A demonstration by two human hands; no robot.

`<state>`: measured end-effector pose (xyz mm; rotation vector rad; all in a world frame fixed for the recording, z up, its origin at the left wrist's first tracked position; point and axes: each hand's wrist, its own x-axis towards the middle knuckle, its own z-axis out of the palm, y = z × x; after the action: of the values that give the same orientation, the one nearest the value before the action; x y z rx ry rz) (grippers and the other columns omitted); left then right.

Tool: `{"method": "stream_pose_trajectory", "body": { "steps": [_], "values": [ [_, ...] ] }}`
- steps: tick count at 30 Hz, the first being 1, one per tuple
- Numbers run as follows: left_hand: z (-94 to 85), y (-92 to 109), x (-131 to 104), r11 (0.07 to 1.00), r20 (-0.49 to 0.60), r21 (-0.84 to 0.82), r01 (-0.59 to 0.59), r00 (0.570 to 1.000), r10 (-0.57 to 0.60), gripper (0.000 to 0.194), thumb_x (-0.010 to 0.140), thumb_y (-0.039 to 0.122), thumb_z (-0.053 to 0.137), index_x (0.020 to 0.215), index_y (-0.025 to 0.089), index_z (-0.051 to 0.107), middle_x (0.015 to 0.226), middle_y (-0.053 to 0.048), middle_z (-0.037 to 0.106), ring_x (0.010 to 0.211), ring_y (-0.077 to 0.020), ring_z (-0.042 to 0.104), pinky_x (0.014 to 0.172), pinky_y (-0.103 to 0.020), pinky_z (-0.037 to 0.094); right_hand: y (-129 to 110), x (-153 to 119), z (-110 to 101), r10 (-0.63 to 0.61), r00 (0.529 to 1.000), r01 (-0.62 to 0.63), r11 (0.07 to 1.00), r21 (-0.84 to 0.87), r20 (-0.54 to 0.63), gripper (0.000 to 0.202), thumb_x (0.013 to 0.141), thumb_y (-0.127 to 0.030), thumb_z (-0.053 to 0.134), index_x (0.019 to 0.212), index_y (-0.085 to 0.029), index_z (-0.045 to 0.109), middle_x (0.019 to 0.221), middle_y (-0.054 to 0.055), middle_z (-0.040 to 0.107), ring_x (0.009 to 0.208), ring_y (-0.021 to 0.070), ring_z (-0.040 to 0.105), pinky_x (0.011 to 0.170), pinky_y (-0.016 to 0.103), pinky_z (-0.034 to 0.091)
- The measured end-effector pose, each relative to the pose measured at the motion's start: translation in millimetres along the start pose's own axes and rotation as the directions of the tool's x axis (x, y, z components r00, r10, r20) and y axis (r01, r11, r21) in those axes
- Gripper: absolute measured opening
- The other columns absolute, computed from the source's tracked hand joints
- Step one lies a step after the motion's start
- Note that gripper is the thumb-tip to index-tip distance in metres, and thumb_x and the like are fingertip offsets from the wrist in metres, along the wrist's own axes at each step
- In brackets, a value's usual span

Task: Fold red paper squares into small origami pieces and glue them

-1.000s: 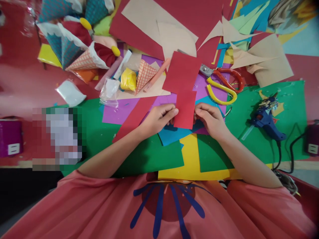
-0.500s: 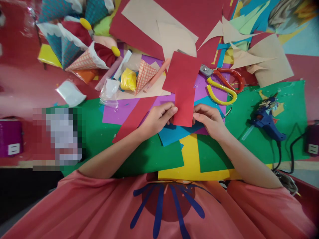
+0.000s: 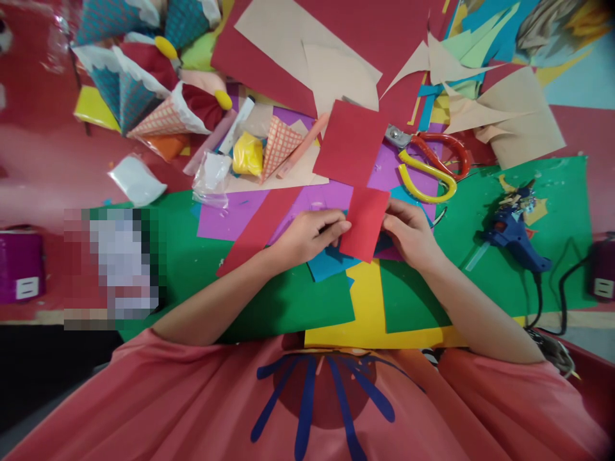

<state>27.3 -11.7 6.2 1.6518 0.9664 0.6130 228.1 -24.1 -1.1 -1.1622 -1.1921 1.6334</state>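
Note:
A small red rectangle of craft sheet (image 3: 365, 224) is held up over the table, tilted, between my two hands. My left hand (image 3: 312, 234) pinches its left edge, thumb on the front and fingers curled. On the opposite edge, my right hand (image 3: 412, 230) grips it with its fingers partly hidden behind. Just beyond lies a larger red piece (image 3: 353, 141). Scissors (image 3: 427, 160) with one red and one yellow handle rest to the right of that piece. Blue sheet (image 3: 331, 264) shows beneath my hands.
A blue glue gun (image 3: 516, 237) with a cord lies on the green sheet (image 3: 567, 192) at right. Checkered cones (image 3: 166, 118) stand at upper left, near a bagged yellow bundle (image 3: 247, 153) and a marker (image 3: 237, 125). Beige scraps (image 3: 523, 115) lie at upper right.
The held red piece has come slightly down and right, and is now more tilted and looks shorter. Both hands shifted a little to the right with it.

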Motion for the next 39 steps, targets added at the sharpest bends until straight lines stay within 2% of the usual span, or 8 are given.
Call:
{"method": "stream_pose_trajectory", "body": {
  "steps": [3, 8, 12, 18, 23, 29, 33, 39],
  "values": [
    [1.5, -2.1, -0.8, 1.000, 0.000, 0.004, -0.002, 1.000, 0.002, 0.040, 0.090, 0.047, 0.052, 0.063, 0.017, 0.051, 0.053, 0.005, 0.053, 0.049, -0.0067, 0.049, 0.050, -0.019, 0.038, 4.4, 0.4, 0.0, 0.019, 0.998, -0.017, 0.999, 0.044, -0.060, 0.029, 0.076, -0.049, 0.070, 0.076, -0.021, 0.063, 0.058, -0.005, 0.056, 0.048, 0.0080, 0.045, 0.048, 0.023, 0.040],
    [4.2, -6.5, -1.3, 0.999, -0.200, 0.037, -0.028, 0.979, 0.035, 0.028, 0.083, 0.043, 0.062, 0.072, 0.018, 0.053, 0.064, 0.003, 0.058, 0.057, -0.0080, 0.051, 0.056, -0.019, 0.043, -4.5, -2.5, 7.1, -0.001, 0.998, 0.000, 1.000, -0.030, -0.063, 0.035, 0.074, -0.053, 0.071, 0.072, -0.020, 0.060, 0.057, -0.005, 0.055, 0.046, 0.0078, 0.047, 0.045, 0.023, 0.043],
    [3.4, -6.6, -2.5, 0.986, -0.147, 0.121, -0.115, 0.980, 0.132, 0.024, 0.087, 0.042, 0.058, 0.082, 0.018, 0.058, 0.081, -0.002, 0.066, 0.070, -0.0106, 0.061, 0.067, -0.022, 0.049, -9.7, -4.7, 11.0, -0.014, 1.000, 0.014, 0.995, -0.103, 0.001, 0.039, 0.078, -0.058, 0.064, 0.076, -0.019, 0.062, 0.062, -0.003, 0.058, 0.051, 0.0080, 0.049, 0.049, 0.023, 0.044],
    [1.8, -2.8, -5.9, 0.973, -0.075, 0.146, -0.179, 0.979, 0.191, 0.047, 0.077, 0.063, 0.062, 0.087, 0.017, 0.059, 0.082, -0.004, 0.068, 0.073, -0.0146, 0.063, 0.067, -0.025, 0.049, -9.1, -7.4, 11.1, -0.031, 0.995, 0.051, 0.976, -0.210, 0.097, 0.041, 0.080, -0.060, 0.061, 0.077, -0.019, 0.063, 0.072, 0.000, 0.063, 0.064, 0.0114, 0.054, 0.057, 0.024, 0.044],
    [1.8, 1.6, -5.8, 0.992, -0.096, 0.080, -0.096, 0.990, 0.104, 0.026, 0.080, 0.044, 0.061, 0.082, 0.018, 0.056, 0.075, 0.000, 0.064, 0.065, -0.0114, 0.057, 0.061, -0.023, 0.044, -11.6, -7.3, 11.6, -0.024, 0.994, 0.043, 0.981, -0.189, 0.102, 0.039, 0.080, -0.058, 0.063, 0.077, -0.019, 0.062, 0.073, 0.000, 0.063, 0.064, 0.0117, 0.054, 0.058, 0.025, 0.046],
    [-0.3, -1.5, -1.3, 1.000, -0.227, -0.007, 0.022, 0.974, -0.023, 0.021, 0.075, 0.028, 0.049, 0.061, 0.020, 0.036, 0.054, 0.006, 0.033, 0.051, -0.0075, 0.034, 0.049, -0.023, 0.029, -2.9, -4.7, 7.4, -0.066, 0.994, 0.057, 0.993, -0.101, -0.087, 0.031, 0.075, -0.052, 0.071, 0.078, -0.021, 0.064, 0.076, -0.001, 0.064, 0.070, 0.0132, 0.057, 0.065, 0.027, 0.051],
    [-1.1, -2.0, 1.1, 0.992, -0.276, -0.122, 0.033, 0.959, -0.066, 0.029, 0.078, 0.032, 0.054, 0.060, 0.020, 0.035, 0.053, 0.006, 0.030, 0.049, -0.0071, 0.028, 0.045, -0.023, 0.024, 3.6, -1.8, 3.6, -0.066, 0.982, 0.060, 0.997, -0.041, -0.177, 0.028, 0.080, -0.050, 0.067, 0.092, -0.025, 0.067, 0.087, 0.000, 0.069, 0.080, 0.0162, 0.063, 0.075, 0.032, 0.054],
    [-2.8, 1.3, -0.6, 0.983, -0.316, -0.181, 0.003, 0.947, -0.061, 0.031, 0.078, 0.031, 0.058, 0.058, 0.020, 0.036, 0.052, 0.006, 0.028, 0.048, -0.0067, 0.026, 0.045, -0.023, 0.023, -4.1, -1.2, 4.7, -0.092, 0.971, 0.070, 0.992, -0.106, -0.220, 0.031, 0.076, -0.054, 0.070, 0.085, -0.024, 0.066, 0.078, 0.000, 0.066, 0.078, 0.0168, 0.063, 0.072, 0.032, 0.056]
  ]
}}
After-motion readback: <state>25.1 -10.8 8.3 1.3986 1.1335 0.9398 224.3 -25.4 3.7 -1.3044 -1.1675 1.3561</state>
